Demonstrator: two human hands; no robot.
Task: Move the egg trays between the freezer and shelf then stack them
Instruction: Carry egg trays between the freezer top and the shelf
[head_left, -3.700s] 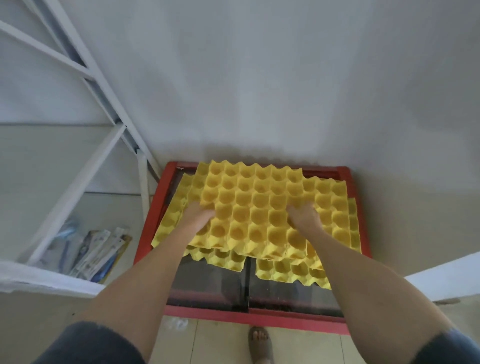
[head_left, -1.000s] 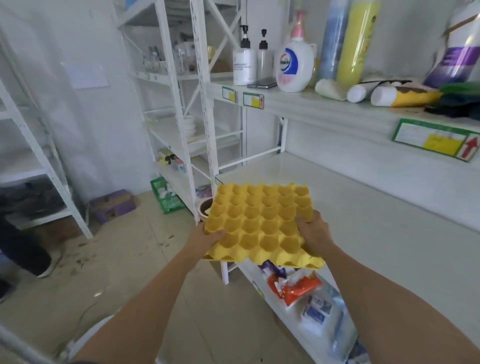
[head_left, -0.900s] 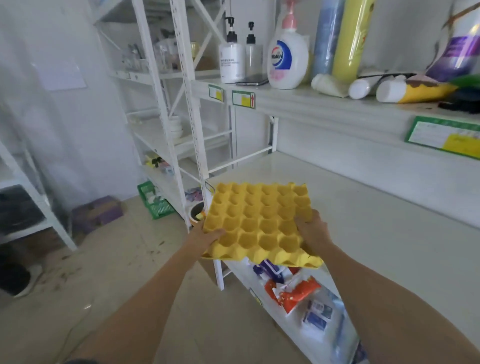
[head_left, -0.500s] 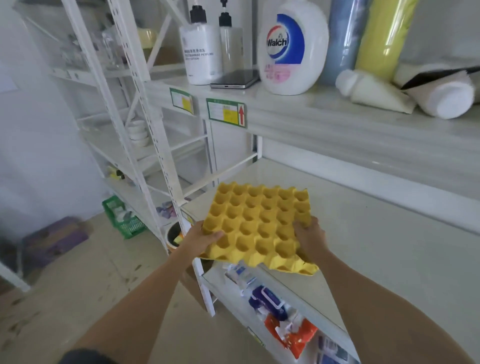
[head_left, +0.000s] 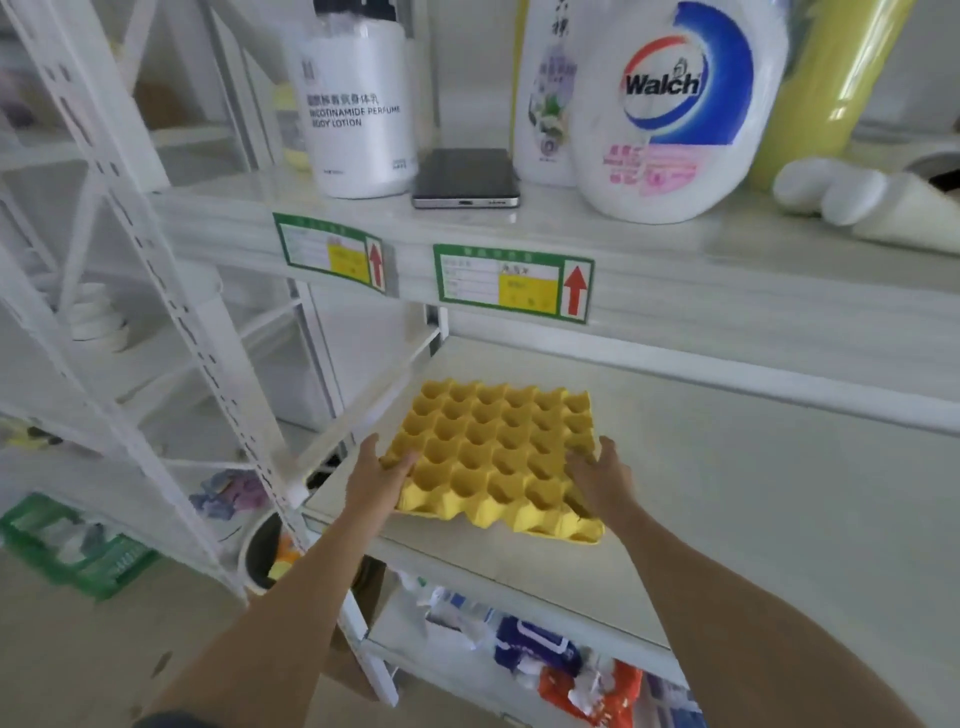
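On the middle shelf (head_left: 727, 509): yellow egg tray (head_left: 496, 457), near the front left corner.
Left hand (head_left: 374, 480): grip closed on the tray's left edge, thumb on top.
Right hand (head_left: 602, 480): grip closed on its right edge.

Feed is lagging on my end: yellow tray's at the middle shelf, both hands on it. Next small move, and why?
Probably release. The yellow egg tray looks settled on the shelf board near its front edge, left hand and right hand gripping its near corners. Opening both hands would free them for the next tray.
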